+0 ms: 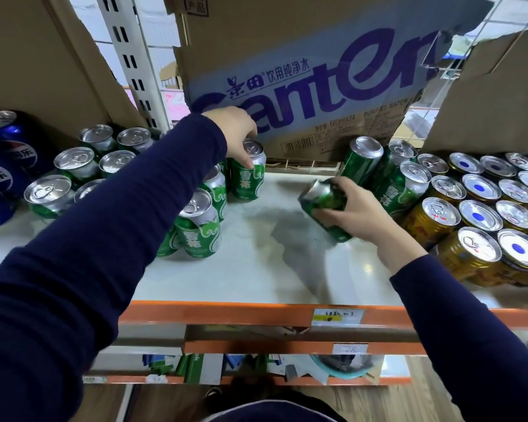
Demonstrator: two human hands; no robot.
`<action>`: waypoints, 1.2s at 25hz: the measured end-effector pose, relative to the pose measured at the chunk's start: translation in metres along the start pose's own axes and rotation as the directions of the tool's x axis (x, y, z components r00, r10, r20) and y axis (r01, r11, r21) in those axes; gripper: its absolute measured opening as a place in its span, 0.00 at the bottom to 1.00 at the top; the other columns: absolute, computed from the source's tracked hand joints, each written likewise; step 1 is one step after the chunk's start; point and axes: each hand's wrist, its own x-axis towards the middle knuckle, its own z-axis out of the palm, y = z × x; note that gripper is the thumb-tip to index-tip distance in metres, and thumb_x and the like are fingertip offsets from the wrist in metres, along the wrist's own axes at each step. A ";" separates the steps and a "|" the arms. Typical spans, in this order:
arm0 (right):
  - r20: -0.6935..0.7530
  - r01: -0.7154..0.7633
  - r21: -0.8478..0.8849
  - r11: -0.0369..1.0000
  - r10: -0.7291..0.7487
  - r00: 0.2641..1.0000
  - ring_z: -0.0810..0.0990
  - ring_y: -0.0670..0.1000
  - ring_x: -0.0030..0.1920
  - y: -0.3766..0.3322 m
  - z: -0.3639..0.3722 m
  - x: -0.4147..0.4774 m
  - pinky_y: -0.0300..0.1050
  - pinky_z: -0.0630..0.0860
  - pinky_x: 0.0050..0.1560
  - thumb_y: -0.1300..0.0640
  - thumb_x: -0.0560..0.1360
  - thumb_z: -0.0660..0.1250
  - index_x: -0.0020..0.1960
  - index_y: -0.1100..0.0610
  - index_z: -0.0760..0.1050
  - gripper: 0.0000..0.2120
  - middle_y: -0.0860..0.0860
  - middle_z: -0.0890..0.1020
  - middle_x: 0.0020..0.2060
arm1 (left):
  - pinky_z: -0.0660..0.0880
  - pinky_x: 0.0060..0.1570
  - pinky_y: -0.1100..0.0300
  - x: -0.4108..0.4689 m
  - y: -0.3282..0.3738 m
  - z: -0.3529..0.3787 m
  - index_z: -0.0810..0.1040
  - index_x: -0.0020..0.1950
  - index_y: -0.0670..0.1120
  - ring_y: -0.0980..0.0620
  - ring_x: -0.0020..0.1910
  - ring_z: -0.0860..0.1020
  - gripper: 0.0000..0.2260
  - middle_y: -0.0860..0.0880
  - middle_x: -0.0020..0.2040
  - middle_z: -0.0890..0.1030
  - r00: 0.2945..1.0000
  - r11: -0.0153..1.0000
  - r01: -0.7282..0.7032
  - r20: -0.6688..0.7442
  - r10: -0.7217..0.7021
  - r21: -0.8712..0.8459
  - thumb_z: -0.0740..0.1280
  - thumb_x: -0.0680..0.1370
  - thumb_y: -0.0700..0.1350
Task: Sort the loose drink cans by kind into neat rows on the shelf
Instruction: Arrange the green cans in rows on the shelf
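The left hand (pixel 235 134) is reaching over a cluster of green cans (pixel 197 228) on the left half of the white shelf (pixel 256 275). Its fingers are curling down over the rim of an upright green can (pixel 248 178) at the back of that cluster, just in front of the Ganten water carton (pixel 302 86). The right hand (pixel 355 216) is wrapping around a tilted green can (pixel 322 204), top pointing up and left. Its base seems to be resting on the shelf, though the hand is hiding the contact. Just beside it, more loose green cans (pixel 401 185) are leaning against rows of gold cans (pixel 470 214) on the right. Blue Pepsi cans (pixel 3 178) are standing at the far left.
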 end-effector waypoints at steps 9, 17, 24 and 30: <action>0.062 0.101 0.145 0.984 -0.111 0.992 0.76 0.49 0.57 -0.025 -0.013 0.005 0.44 0.73 0.58 0.54 0.69 0.75 0.67 0.48 0.67 0.30 0.48 0.76 0.59 | 0.72 0.52 0.55 -0.091 0.066 0.074 0.79 0.59 0.42 0.46 0.52 0.77 0.12 0.45 0.52 0.79 0.910 0.888 -0.312 -0.374 0.178 -0.337 0.68 0.77 0.45; 0.126 0.310 -0.076 0.948 -0.300 0.946 0.74 0.50 0.52 -0.087 -0.001 0.019 0.43 0.72 0.55 0.52 0.63 0.79 0.60 0.52 0.77 0.27 0.51 0.74 0.53 | 0.76 0.49 0.51 -0.152 0.077 0.155 0.80 0.59 0.47 0.47 0.55 0.77 0.12 0.49 0.55 0.79 0.963 0.887 -0.128 -0.271 0.003 -0.444 0.64 0.79 0.49; 0.229 0.406 -0.144 0.903 -0.369 0.901 0.71 0.51 0.59 -0.123 0.024 0.042 0.40 0.65 0.57 0.50 0.68 0.75 0.67 0.56 0.73 0.30 0.53 0.72 0.59 | 0.76 0.44 0.54 -0.160 0.077 0.164 0.83 0.51 0.43 0.45 0.49 0.79 0.07 0.47 0.48 0.82 0.914 0.862 -0.094 -0.386 -0.122 -0.497 0.69 0.76 0.44; 0.245 0.361 -0.152 0.920 -0.319 0.915 0.70 0.50 0.61 -0.124 0.024 0.044 0.39 0.64 0.58 0.53 0.70 0.73 0.69 0.56 0.72 0.29 0.52 0.71 0.62 | 0.73 0.48 0.54 -0.159 0.076 0.168 0.82 0.52 0.44 0.47 0.52 0.77 0.09 0.48 0.51 0.81 0.916 0.851 -0.095 -0.380 -0.128 -0.516 0.66 0.77 0.46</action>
